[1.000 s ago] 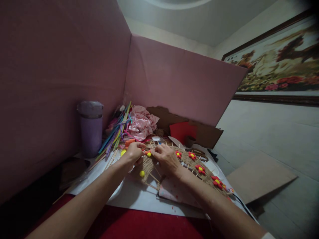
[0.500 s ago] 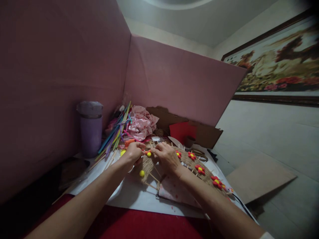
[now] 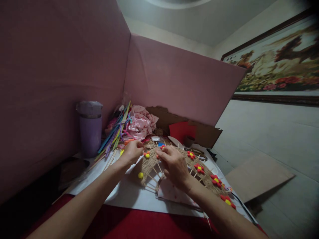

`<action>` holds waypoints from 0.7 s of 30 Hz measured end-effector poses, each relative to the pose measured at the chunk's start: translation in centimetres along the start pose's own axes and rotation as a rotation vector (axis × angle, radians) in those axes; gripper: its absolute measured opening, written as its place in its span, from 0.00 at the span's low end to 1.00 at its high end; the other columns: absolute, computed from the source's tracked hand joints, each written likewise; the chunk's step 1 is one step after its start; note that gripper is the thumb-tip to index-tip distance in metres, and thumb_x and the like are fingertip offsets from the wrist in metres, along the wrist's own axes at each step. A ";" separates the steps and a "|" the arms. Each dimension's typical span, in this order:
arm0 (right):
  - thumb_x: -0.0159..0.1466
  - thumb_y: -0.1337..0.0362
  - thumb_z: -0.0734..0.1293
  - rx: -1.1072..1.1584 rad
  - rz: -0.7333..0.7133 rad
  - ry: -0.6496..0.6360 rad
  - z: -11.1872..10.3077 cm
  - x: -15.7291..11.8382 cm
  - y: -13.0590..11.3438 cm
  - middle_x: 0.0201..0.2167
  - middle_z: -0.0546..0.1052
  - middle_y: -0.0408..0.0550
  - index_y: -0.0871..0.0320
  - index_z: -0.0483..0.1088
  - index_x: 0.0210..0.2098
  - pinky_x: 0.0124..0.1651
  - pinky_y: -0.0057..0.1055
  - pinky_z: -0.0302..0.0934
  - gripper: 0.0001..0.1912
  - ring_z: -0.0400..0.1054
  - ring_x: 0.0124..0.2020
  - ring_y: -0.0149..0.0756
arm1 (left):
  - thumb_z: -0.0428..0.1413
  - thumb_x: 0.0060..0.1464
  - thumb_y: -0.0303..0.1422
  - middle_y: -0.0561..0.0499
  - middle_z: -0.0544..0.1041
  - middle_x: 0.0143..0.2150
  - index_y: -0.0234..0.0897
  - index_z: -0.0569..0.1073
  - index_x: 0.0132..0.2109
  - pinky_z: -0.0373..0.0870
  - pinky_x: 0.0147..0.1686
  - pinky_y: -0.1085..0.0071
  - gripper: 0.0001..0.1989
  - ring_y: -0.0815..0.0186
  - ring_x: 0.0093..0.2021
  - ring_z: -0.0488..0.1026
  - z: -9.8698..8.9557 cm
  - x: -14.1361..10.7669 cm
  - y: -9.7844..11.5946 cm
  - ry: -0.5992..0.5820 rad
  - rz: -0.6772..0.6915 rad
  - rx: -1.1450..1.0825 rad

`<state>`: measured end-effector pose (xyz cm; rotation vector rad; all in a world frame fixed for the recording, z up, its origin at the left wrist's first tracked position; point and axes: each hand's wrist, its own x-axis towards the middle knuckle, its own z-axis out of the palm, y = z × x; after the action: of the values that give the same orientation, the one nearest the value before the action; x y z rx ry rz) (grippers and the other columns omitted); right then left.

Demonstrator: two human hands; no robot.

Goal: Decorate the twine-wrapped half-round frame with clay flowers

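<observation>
One orange flower (image 3: 147,155) sits between my left hand (image 3: 133,153) and right hand (image 3: 173,165), on the twine arch (image 3: 149,163) beneath the right; from here I see both with fingers drawn together, but cannot tell what either grips.

One head-worn camera serves, set above and behind the person's bare left hand (image 3: 133,151) and bare right hand (image 3: 173,165). It faces forward and down over the flat white sheet (image 3: 129,199) beneath them. Range is close: the bare forearms (image 3: 91,194) enter at both lower corners and converge below frame centre. The field is wide, taking in tall, flat pink panels (image 3: 179,79) at upper left and centre and a pale ceiling (image 3: 179,23) at the top edge.
</observation>
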<state>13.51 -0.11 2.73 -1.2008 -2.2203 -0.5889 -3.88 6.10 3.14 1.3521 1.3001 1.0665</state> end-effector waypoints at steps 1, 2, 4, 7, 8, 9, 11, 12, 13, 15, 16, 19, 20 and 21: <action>0.62 0.71 0.59 0.037 0.008 0.022 -0.4 -0.5 -0.5 0.32 0.69 0.50 0.57 0.72 0.42 0.37 0.34 0.56 0.13 0.61 0.36 0.38 | 0.57 0.46 0.26 0.59 0.61 0.15 0.33 0.70 0.34 0.43 0.16 0.77 0.05 0.77 0.13 0.53 -0.2 0.1 0.2 0.038 0.038 0.003; 0.63 0.70 0.58 0.073 0.024 0.035 -0.8 -1.1 -1.0 0.32 0.70 0.50 0.57 0.72 0.42 0.37 0.34 0.57 0.13 0.61 0.36 0.37 | 0.57 0.47 0.28 0.59 0.60 0.15 0.33 0.70 0.31 0.43 0.16 0.77 0.04 0.77 0.14 0.54 -0.4 0.1 0.4 0.079 0.081 -0.002; 0.63 0.69 0.58 0.147 0.062 0.048 -1.2 -2.2 -1.8 0.31 0.69 0.49 0.57 0.72 0.42 0.36 0.34 0.58 0.12 0.62 0.35 0.37 | 0.57 0.49 0.35 0.60 0.57 0.14 0.33 0.68 0.27 0.42 0.16 0.77 0.09 0.78 0.14 0.51 -0.5 -0.3 1.0 0.102 0.161 -0.070; 0.64 0.69 0.59 0.282 0.145 0.099 -1.2 -3.7 -2.7 0.31 0.69 0.48 0.56 0.71 0.43 0.36 0.33 0.59 0.12 0.62 0.34 0.36 | 0.53 0.52 0.39 0.62 0.52 0.14 0.34 0.68 0.29 0.41 0.16 0.77 0.12 0.78 0.13 0.46 0.2 -1.6 1.6 -0.207 0.092 -0.339; 0.64 0.69 0.59 0.331 0.186 0.143 -1.0 -4.0 -2.8 0.32 0.69 0.48 0.55 0.70 0.44 0.37 0.34 0.60 0.12 0.63 0.35 0.36 | 0.53 0.52 0.37 0.61 0.55 0.15 0.34 0.68 0.31 0.44 0.16 0.78 0.09 0.78 0.14 0.50 0.7 -2.0 1.6 -0.331 0.053 -0.451; 0.64 0.68 0.59 0.374 0.227 0.200 -0.9 -4.3 -2.9 0.33 0.69 0.49 0.55 0.70 0.44 0.38 0.34 0.60 0.11 0.64 0.36 0.36 | 0.53 0.50 0.32 0.59 0.60 0.18 0.34 0.68 0.32 0.50 0.17 0.79 0.05 0.77 0.16 0.56 1.2 -2.5 1.6 -0.430 0.027 -0.549; 0.64 0.68 0.60 0.417 0.293 0.310 -0.5 -4.7 -2.8 0.36 0.69 0.50 0.55 0.69 0.42 0.41 0.35 0.61 0.09 0.64 0.39 0.37 | 0.52 0.45 0.23 0.53 0.68 0.26 0.32 0.69 0.35 0.61 0.25 0.77 0.07 0.75 0.23 0.65 2.1 -3.3 1.3 -0.560 -0.001 -0.665; 0.64 0.67 0.60 0.415 0.309 0.343 -0.4 -4.9 -2.7 0.37 0.69 0.50 0.55 0.69 0.42 0.43 0.37 0.61 0.09 0.64 0.41 0.38 | 0.52 0.43 0.20 0.50 0.71 0.30 0.31 0.69 0.36 0.65 0.29 0.75 0.10 0.73 0.28 0.69 2.5 -3.6 1.2 -0.587 -0.013 -0.688; 0.63 0.66 0.61 0.398 0.315 0.360 -0.4 -5.0 -2.6 0.39 0.69 0.50 0.55 0.68 0.41 0.45 0.38 0.61 0.08 0.64 0.42 0.39 | 0.52 0.41 0.18 0.48 0.72 0.33 0.31 0.69 0.37 0.66 0.33 0.73 0.13 0.71 0.31 0.71 2.9 -3.9 1.1 -0.601 -0.027 -0.694; 0.62 0.65 0.63 0.348 0.305 0.367 -0.4 -5.2 -2.5 0.41 0.69 0.50 0.55 0.67 0.42 0.47 0.40 0.60 0.09 0.63 0.45 0.40 | 0.52 0.41 0.17 0.46 0.72 0.37 0.32 0.69 0.40 0.67 0.38 0.70 0.16 0.67 0.36 0.72 3.4 -4.4 0.9 -0.616 -0.069 -0.695; 0.62 0.63 0.64 0.325 0.296 0.367 -0.4 -5.2 -2.5 0.41 0.70 0.50 0.55 0.67 0.43 0.48 0.40 0.59 0.10 0.63 0.45 0.41 | 0.53 0.42 0.17 0.46 0.73 0.37 0.32 0.68 0.42 0.67 0.39 0.70 0.17 0.66 0.37 0.72 3.7 -4.7 0.9 -0.618 -0.090 -0.697; 0.60 0.60 0.65 0.287 0.284 0.361 -0.6 -5.3 -2.6 0.39 0.71 0.50 0.56 0.66 0.42 0.46 0.40 0.59 0.12 0.63 0.43 0.41 | 0.55 0.44 0.19 0.46 0.73 0.36 0.33 0.67 0.44 0.67 0.39 0.69 0.17 0.66 0.36 0.72 4.3 -5.4 0.7 -0.648 -0.111 -0.710; 0.60 0.60 0.65 0.286 0.286 0.353 -0.6 -5.3 -2.7 0.38 0.72 0.50 0.56 0.66 0.41 0.45 0.40 0.59 0.11 0.64 0.41 0.41 | 0.56 0.45 0.21 0.46 0.73 0.35 0.32 0.67 0.44 0.67 0.39 0.69 0.17 0.66 0.36 0.72 4.5 -5.5 0.5 -0.664 -0.102 -0.711; 0.61 0.61 0.65 0.287 0.292 0.346 -0.7 -5.3 -2.7 0.36 0.72 0.49 0.56 0.67 0.40 0.43 0.39 0.59 0.09 0.64 0.39 0.40 | 0.57 0.46 0.23 0.46 0.73 0.35 0.32 0.67 0.45 0.67 0.38 0.70 0.17 0.66 0.36 0.72 4.7 -5.5 0.3 -0.685 -0.087 -0.706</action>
<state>13.76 -5.16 -0.49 -1.1453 -1.7319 -0.3174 0.48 0.30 2.69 0.9606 0.4037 0.7783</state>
